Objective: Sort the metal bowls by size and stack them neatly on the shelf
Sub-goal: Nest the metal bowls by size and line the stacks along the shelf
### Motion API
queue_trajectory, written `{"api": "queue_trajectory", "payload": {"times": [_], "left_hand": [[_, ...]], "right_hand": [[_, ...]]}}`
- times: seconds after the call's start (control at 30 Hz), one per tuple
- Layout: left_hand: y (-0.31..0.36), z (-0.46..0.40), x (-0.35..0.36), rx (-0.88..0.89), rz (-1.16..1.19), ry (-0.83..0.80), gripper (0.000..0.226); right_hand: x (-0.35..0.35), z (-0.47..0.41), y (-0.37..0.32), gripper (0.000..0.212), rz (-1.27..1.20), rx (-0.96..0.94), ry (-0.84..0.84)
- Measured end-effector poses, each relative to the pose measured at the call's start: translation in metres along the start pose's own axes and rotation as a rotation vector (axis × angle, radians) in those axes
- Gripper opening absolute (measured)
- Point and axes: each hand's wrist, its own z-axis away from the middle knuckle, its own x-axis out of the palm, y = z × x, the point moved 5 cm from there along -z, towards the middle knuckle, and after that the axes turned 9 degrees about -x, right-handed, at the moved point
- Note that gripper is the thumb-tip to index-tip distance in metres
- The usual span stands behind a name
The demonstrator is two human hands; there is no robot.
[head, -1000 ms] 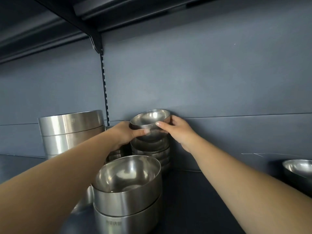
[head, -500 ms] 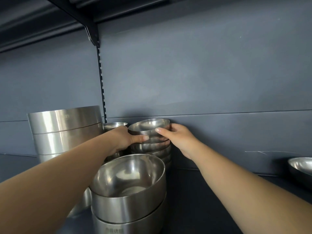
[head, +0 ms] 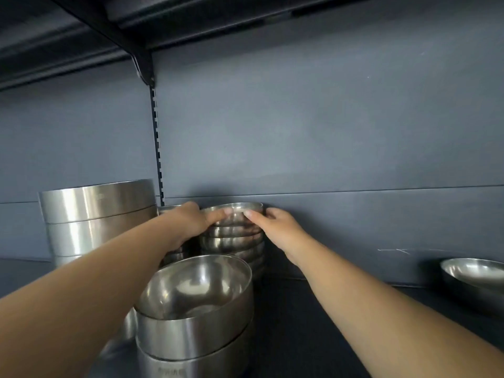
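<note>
A small metal bowl (head: 236, 209) sits on top of a stack of small bowls (head: 231, 242) against the back wall of the dark shelf (head: 300, 336). My left hand (head: 191, 222) grips its left rim and my right hand (head: 275, 227) grips its right rim. In front stands a stack of medium bowls (head: 195, 320). A tall stack of large bowls (head: 95, 216) stands at the left. My left forearm hides part of another small stack behind it.
A lone metal bowl (head: 474, 276) rests at the right edge of the shelf. A slotted upright rail (head: 158, 148) and a bracket hold the upper shelf (head: 163, 20) overhead. Dark back panel behind everything.
Both hands have lowered the small bowl from above the stack down onto it. The view has tilted slightly upward.
</note>
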Motion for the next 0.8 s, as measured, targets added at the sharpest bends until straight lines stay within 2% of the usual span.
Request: {"api": "queue_trajectory", "payload": {"times": [0.1,0.27,0.37,0.5,0.63,0.8], "left_hand": [[0.024,0.027,-0.013,0.123,-0.071,0.136,0.078],[0.066,0.111,-0.005,0.471,-0.074,0.227,0.058],[0.091,0.159,0.040,0.643,-0.141,0.141,0.051],[0.113,0.195,0.127,0.805,-0.393,-0.068,0.060],[0.132,0.207,0.192,0.772,-0.399,-0.224,0.061],[0.161,0.201,0.257,0.596,-0.183,-0.334,0.065]], "right_hand": [[-0.030,0.008,-0.014,0.054,0.188,-0.058,0.094],[-0.107,0.046,-0.034,0.032,0.486,-0.150,0.099],[-0.162,0.089,-0.038,0.027,0.634,-0.144,0.126],[-0.227,0.146,-0.030,0.029,0.824,-0.051,0.124],[-0.289,0.195,-0.023,0.033,0.948,0.019,0.175],[-0.346,0.242,-0.018,0.039,0.966,0.078,0.284]]}}
